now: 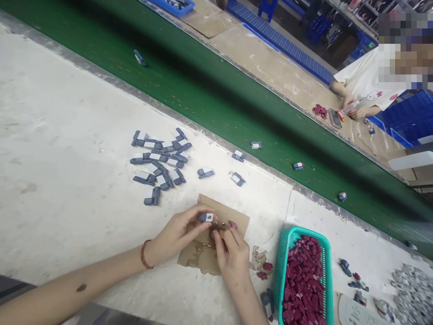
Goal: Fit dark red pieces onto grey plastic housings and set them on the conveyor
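Note:
My left hand [177, 232] pinches a small dark blue-grey plastic part [205, 217] with a white face between thumb and fingers. It is held above a stained piece of cardboard [238, 215]. Close by on the right, my right hand [233, 255] has thumb and fingers pressed together low over the cardboard; whatever they grip is hidden. A small maroon piece [232, 224] lies on the cardboard just beyond those fingers. Two more maroon pieces [264, 271] rest on the table beside my right wrist. Further left, several similar blue-grey parts [160, 157] are heaped on the white table.
A teal basket [281, 259] of maroon pieces stands right of my right forearm. Grey pieces [412, 291] are piled at far right. Beyond the table edge runs a green conveyor belt [216, 101] carrying scattered parts. A co-worker [368, 85] sits across it.

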A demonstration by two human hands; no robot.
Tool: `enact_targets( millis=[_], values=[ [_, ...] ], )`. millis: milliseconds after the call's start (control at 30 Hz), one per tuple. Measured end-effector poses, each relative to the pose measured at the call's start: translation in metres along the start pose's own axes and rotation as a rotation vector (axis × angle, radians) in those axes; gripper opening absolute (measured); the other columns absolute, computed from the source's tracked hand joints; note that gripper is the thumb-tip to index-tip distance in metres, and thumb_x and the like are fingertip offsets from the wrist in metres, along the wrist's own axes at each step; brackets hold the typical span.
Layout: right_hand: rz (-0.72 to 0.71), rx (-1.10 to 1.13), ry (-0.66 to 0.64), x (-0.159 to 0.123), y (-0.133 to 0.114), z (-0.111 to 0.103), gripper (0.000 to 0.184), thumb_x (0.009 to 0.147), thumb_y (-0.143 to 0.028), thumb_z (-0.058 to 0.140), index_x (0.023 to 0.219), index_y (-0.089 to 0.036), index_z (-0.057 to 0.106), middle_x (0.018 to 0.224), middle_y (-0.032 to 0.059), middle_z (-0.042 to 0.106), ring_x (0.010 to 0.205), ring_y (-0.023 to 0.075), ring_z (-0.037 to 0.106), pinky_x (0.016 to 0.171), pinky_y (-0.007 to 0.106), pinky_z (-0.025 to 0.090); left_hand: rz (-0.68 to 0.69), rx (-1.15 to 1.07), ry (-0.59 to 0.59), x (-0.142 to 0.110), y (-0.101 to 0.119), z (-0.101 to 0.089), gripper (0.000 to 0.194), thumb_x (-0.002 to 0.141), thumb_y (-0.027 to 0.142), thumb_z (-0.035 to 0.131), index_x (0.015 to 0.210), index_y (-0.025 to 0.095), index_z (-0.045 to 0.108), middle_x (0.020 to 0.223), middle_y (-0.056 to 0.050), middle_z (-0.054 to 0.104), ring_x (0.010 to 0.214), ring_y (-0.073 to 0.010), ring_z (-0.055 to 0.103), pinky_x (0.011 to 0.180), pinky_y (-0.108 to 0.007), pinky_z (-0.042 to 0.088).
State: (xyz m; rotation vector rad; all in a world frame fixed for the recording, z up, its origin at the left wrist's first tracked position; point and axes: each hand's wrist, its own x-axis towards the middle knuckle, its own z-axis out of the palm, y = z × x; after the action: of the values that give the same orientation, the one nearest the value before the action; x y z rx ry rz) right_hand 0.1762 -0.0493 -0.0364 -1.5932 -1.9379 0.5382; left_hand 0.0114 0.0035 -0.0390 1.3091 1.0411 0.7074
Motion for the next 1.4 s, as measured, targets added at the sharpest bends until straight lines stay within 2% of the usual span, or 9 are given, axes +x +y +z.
enact_targets(
  millis=[167, 333, 500, 700, 833, 933, 1067, 1233, 1400],
  values=[
    [0.061, 0.132, -0.013, 0.000, 0.000, -0.001, 0.033, 0.095, -0.022, 0.046, 0.062, -0.022, 0.050, 0.061, 0.0006, 0.053, 0.055, 0.0148, 0.050, 0.052, 0.026, 0.038, -0.024, -0.142, -0.001, 0.003, 0.006, 0.000, 0.027, 0.085, 0.045, 0.058, 0.094, 0.020, 0.058, 0.089, -0.006, 0.066, 0.085, -0.0217, 0.061, 0.076, -0.031, 0.051],
    [0.329, 0.346, 0.058, -0.002, 0.007, -0.010, 0.028, 0.090, -0.032, 0.056, 0.064, -0.020, 0.056, 0.058, -0.0014, 0.058, 0.051, 0.0128, 0.052, 0.049, 0.023, 0.038, -0.067, -0.192, -0.131, 0.000, 0.006, -0.004, 0.035, 0.090, 0.053, 0.049, 0.090, 0.019, 0.058, 0.066, 0.002, 0.049, 0.056, -0.0134, 0.042, 0.052, -0.025, 0.037],
    [0.433, 0.460, 0.066, -0.003, 0.012, -0.010, 0.030, 0.087, -0.038, 0.059, 0.064, -0.018, 0.060, 0.057, -0.0016, 0.059, 0.051, 0.0118, 0.051, 0.049, 0.023, 0.038, -0.062, -0.313, -0.229, -0.006, -0.001, 0.001, 0.035, 0.092, 0.055, 0.046, 0.106, 0.023, 0.049, 0.093, -0.003, 0.055, 0.053, -0.0090, 0.037, 0.051, -0.024, 0.035],
    [0.560, 0.776, 0.177, 0.002, 0.008, -0.010, 0.038, 0.079, -0.052, 0.067, 0.062, -0.020, 0.056, 0.054, -0.0030, 0.055, 0.042, 0.0091, 0.045, 0.039, 0.020, 0.036, -0.029, -0.261, -0.306, -0.009, -0.006, 0.002, 0.033, 0.090, 0.050, 0.053, 0.108, 0.024, 0.044, 0.093, -0.002, 0.051, 0.062, -0.0117, 0.043, 0.055, -0.024, 0.038],
    [0.531, 0.979, 0.228, 0.003, 0.003, -0.009, 0.038, 0.076, -0.051, 0.071, 0.062, -0.020, 0.054, 0.059, -0.0024, 0.057, 0.038, 0.0077, 0.046, 0.034, 0.019, 0.036, -0.023, -0.184, -0.346, -0.008, -0.002, 0.000, 0.033, 0.090, 0.053, 0.049, 0.097, 0.020, 0.048, 0.078, 0.001, 0.047, 0.064, -0.0141, 0.043, 0.058, -0.025, 0.038],
    [0.490, 1.022, 0.226, 0.005, -0.002, -0.007, 0.038, 0.076, -0.052, 0.072, 0.063, -0.020, 0.055, 0.061, -0.0018, 0.059, 0.037, 0.0076, 0.047, 0.034, 0.021, 0.038, 0.001, -0.105, -0.370, -0.006, 0.000, 0.000, 0.036, 0.090, 0.054, 0.047, 0.095, 0.019, 0.050, 0.077, 0.000, 0.051, 0.066, -0.0157, 0.046, 0.060, -0.026, 0.039],
    [0.475, 1.032, 0.205, 0.007, -0.006, -0.007, 0.038, 0.076, -0.053, 0.071, 0.064, -0.020, 0.057, 0.060, -0.0020, 0.058, 0.037, 0.0077, 0.047, 0.036, 0.022, 0.040, 0.044, -0.033, -0.416, -0.005, 0.000, 0.000, 0.032, 0.092, 0.049, 0.045, 0.098, 0.018, 0.053, 0.081, -0.003, 0.059, 0.068, -0.0170, 0.050, 0.061, -0.026, 0.040],
    [0.459, 1.040, 0.158, 0.005, -0.008, -0.006, 0.034, 0.078, -0.049, 0.071, 0.065, -0.020, 0.059, 0.061, -0.0010, 0.059, 0.041, 0.0088, 0.048, 0.038, 0.021, 0.040, 0.081, 0.002, -0.402, -0.005, -0.002, 0.000, 0.028, 0.092, 0.043, 0.046, 0.097, 0.017, 0.055, 0.078, -0.003, 0.060, 0.066, -0.0168, 0.051, 0.060, -0.026, 0.039],
    [0.454, 0.909, 0.105, -0.002, -0.005, 0.000, 0.034, 0.082, -0.051, 0.065, 0.068, -0.020, 0.062, 0.064, 0.0011, 0.060, 0.047, 0.0108, 0.051, 0.043, 0.023, 0.040, 0.110, 0.032, -0.400, -0.005, -0.005, 0.001, 0.027, 0.093, 0.041, 0.045, 0.100, 0.018, 0.056, 0.082, -0.004, 0.062, 0.070, -0.0182, 0.054, 0.063, -0.026, 0.042]
  ],
)
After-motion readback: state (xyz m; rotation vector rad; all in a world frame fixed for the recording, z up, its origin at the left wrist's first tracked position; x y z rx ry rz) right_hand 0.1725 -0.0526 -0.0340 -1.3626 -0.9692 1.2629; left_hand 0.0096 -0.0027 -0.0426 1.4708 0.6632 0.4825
